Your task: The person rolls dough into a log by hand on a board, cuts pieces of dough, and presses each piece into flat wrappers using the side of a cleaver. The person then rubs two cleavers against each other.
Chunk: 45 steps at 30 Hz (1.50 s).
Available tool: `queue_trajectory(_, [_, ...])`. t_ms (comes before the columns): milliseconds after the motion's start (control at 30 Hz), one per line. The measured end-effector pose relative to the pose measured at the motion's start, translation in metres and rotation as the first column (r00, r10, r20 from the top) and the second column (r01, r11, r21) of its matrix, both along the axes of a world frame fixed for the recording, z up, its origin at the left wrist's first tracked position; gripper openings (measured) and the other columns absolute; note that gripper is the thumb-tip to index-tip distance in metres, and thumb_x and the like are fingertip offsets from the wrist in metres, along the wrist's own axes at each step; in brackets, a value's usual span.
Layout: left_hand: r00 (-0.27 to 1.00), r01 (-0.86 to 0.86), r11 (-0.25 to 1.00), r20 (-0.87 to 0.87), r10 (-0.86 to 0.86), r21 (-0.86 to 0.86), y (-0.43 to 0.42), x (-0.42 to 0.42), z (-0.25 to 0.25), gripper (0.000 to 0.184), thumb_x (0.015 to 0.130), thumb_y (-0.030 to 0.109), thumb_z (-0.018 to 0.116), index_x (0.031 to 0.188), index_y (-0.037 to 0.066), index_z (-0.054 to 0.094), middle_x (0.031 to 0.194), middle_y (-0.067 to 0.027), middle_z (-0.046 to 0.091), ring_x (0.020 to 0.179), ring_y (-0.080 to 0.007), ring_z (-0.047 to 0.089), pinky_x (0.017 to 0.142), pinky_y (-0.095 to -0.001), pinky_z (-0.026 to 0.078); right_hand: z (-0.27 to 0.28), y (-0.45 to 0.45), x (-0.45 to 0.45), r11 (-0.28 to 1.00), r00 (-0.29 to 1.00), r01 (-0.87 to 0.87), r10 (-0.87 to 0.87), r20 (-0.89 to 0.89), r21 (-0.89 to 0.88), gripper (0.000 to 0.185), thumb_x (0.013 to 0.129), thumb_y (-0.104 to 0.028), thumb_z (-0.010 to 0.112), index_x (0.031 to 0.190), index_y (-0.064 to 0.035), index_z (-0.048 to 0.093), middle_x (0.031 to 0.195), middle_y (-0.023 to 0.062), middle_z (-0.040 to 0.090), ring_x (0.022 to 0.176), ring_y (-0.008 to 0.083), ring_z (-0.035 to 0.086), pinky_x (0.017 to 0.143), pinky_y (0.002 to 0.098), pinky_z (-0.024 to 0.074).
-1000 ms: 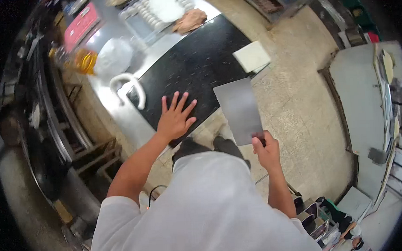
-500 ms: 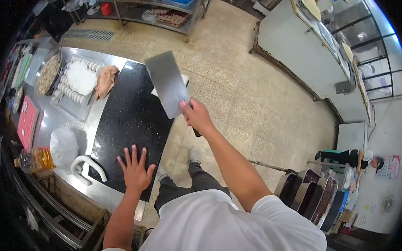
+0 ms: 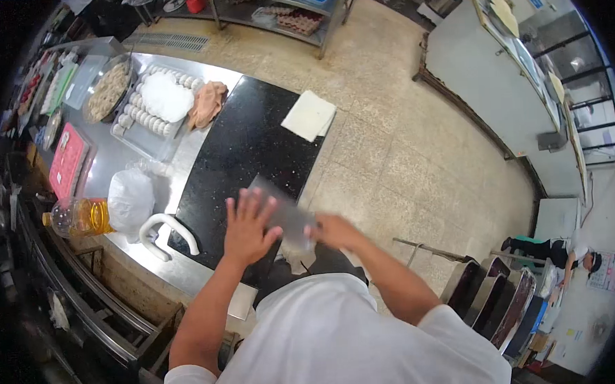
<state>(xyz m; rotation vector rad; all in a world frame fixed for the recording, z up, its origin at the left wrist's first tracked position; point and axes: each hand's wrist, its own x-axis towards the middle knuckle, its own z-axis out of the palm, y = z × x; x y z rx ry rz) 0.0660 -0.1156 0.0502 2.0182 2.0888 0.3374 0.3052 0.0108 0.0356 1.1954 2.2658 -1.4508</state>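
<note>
Cleaver, with a broad, grey, rectangular blade, is held above or against the right edge of a black slab, close to the wearer's body; which of the two cannot be told. Its handle end is gripped by the curled fingers of the right hand, and both blade and hand are blurred. The left hand is held palm down, its fingers spread wide and the blade partly covered by them; whether the metal is touched cannot be told. The slab is set on a metal desk. Left of the left hand, a white curved roll is seen by the slab's left edge, near a white plastic bag and a bottle of yellow liquid. Farther off, rows of white balls are arranged in a clear tray, with a brown cloth bunched just beside. At the slab's far right corner, a square white pad is placed. At far right, another person is seen in dark trousers
</note>
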Motion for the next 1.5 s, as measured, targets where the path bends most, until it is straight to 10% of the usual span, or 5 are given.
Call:
queue_trajectory(133, [0.978,0.208,0.966,0.021,-0.207,-0.150,-0.003,0.001,-0.014,0.069,0.094,0.060,0.055,0.150,0.021,0.050,0.164,-0.0139,0.032,0.154,-0.0387,0.019,0.122,-0.0638,0.009,-0.016,-0.046,-0.016,0.941,0.953,-0.290,0.301,0.035,-0.175,0.056,0.092,-0.057,0.064,0.106,-0.0032,0.071,0.105,0.0247,0.071,0.103,0.0430,0.068,0.089,0.0507,0.0522])
queue_trajectory(367, [0.990,0.125,0.991,-0.055,-0.128,-0.057,0.046,-0.029,-0.028,0.074,0.093,0.063,0.054,0.153,0.020,0.046,0.163,-0.0146,0.033,0.152,-0.0378,0.025,0.121,-0.0648,0.011,-0.029,0.032,-0.067,0.854,0.885,-0.385,0.449,0.121,-0.349,0.061,0.089,-0.058,0.066,0.105,0.0003,0.072,0.084,0.0194,0.072,0.072,0.0322,0.071,0.068,0.0431,0.0555])
queue_trajectory(467, [0.994,0.010,1.000,-0.111,-0.013,-0.028,0.042,-0.018,-0.016,0.075,0.092,0.063,0.055,0.154,0.021,0.044,0.163,-0.0151,0.032,0.153,-0.0372,0.023,0.122,-0.0636,0.011,-0.024,0.016,-0.046,0.910,0.947,-0.318,0.320,-0.039,-0.265,0.057,0.089,-0.051,0.071,0.115,-0.0002,0.068,0.081,0.0183,0.071,0.069,0.0299,0.070,0.065,0.0416,0.0554])
queue_trajectory(633, [0.887,0.458,0.881,0.126,-0.444,-0.119,-0.007,0.007,-0.026,0.077,0.091,0.069,0.049,0.154,0.025,0.043,0.164,-0.0068,0.034,0.154,-0.0310,0.024,0.122,-0.0617,0.012,-0.011,-0.049,-0.016,0.947,0.947,-0.310,0.316,0.064,-0.081,0.065,0.083,-0.052,0.074,0.119,0.0007,0.063,0.102,0.0259,0.072,0.095,0.0428,0.071,0.083,0.0509,0.0551])
queue_trajectory(1500, [0.874,0.477,0.875,0.053,-0.482,0.083,0.064,-0.034,-0.046,0.079,0.092,0.073,0.045,0.153,0.022,0.045,0.162,-0.0136,0.037,0.154,-0.0363,0.023,0.123,-0.0628,0.007,0.024,-0.028,-0.048,0.995,0.953,-0.087,0.071,0.296,0.040,0.087,0.074,-0.050,0.085,0.132,0.0051,0.053,0.102,0.0288,0.071,0.094,0.0445,0.071,0.082,0.0511,0.0557])
